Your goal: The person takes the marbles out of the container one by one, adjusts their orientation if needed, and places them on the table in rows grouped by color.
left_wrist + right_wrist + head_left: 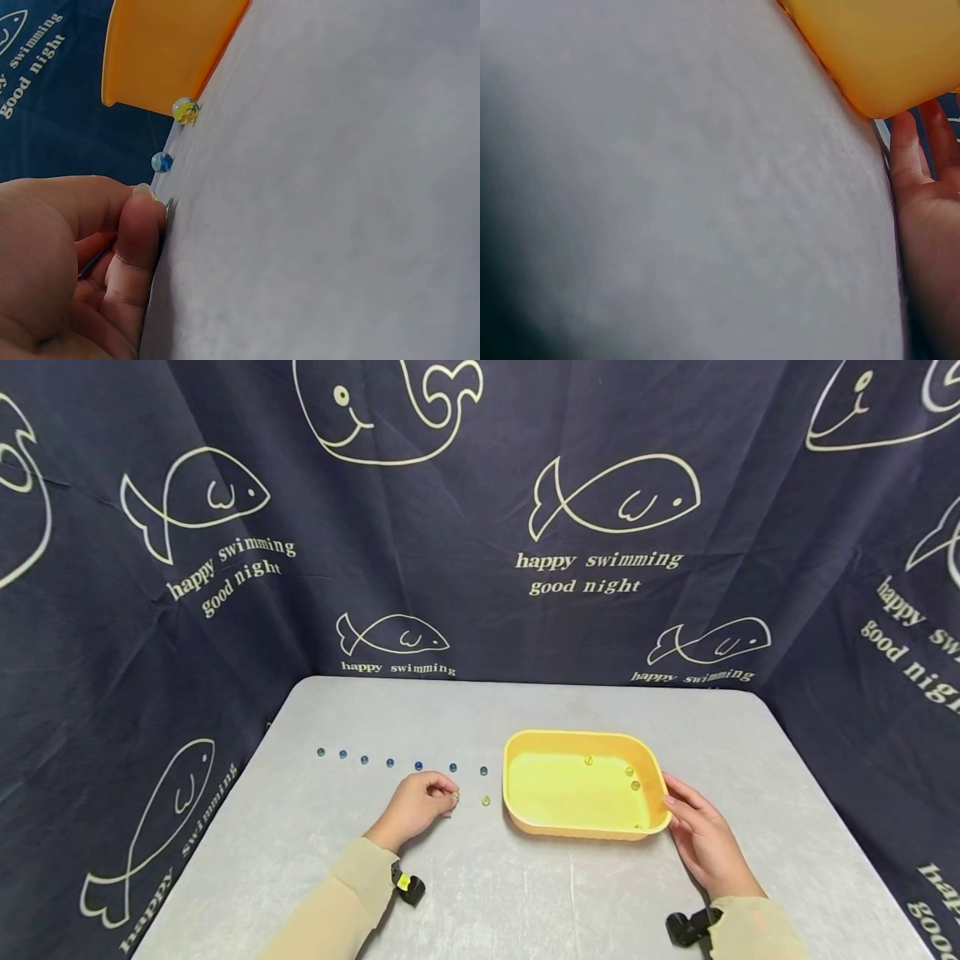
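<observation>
Between thumb and index finger, my left hand point(416, 806) pinches a yellow-streaked glass marble point(455, 797) low at the tabletop. Most of that marble is hidden by the fingertips in the left wrist view. A second yellow marble point(486, 801) lies just to its right, before the yellow plastic basin point(555, 827). Behind them a row of several blue marbles point(390, 763) runs off to the left. My right hand point(705, 839) holds the basin at its right end, thumb at the rim and fingers along the outer wall. Inside the basin lie several yellow marbles point(629, 772).
The grey-white table point(487, 902) has rounded far corners. A dark blue curtain point(480, 543) with fish drawings and lettering stands around its back and sides. Black wrist cameras point(408, 887) are strapped at both sleeves.
</observation>
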{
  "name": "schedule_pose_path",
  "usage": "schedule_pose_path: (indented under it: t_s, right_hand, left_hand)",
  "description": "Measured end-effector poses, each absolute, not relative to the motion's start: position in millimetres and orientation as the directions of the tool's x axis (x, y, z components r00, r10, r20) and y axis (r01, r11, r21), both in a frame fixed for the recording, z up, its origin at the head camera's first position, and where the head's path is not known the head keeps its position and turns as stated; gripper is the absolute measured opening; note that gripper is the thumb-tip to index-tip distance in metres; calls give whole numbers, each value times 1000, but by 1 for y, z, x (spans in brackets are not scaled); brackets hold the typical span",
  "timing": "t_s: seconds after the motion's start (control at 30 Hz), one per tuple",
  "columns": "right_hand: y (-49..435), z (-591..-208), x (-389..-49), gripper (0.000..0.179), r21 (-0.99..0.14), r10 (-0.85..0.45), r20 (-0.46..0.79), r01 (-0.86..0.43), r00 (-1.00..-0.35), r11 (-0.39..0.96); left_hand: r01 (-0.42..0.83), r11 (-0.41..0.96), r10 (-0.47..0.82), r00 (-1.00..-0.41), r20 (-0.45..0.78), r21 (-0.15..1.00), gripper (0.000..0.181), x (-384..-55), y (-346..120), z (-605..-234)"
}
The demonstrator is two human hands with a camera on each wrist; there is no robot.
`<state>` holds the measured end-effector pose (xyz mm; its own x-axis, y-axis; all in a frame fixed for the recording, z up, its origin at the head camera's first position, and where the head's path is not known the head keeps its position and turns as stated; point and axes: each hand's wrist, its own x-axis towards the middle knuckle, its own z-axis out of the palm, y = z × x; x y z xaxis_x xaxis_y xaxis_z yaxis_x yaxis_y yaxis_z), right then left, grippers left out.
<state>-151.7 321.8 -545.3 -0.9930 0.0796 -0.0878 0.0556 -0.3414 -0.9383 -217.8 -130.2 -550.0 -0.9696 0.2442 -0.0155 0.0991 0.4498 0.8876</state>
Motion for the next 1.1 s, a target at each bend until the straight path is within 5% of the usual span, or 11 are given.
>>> schedule_pose_path:
  t_s: [1.1]
  right_hand:
    - [323,-547,-152,48,-940,76,-75,45,-994,-339]
  left_hand:
    - [93,515,255,-966,-49,852,12,-222,-125,-543]
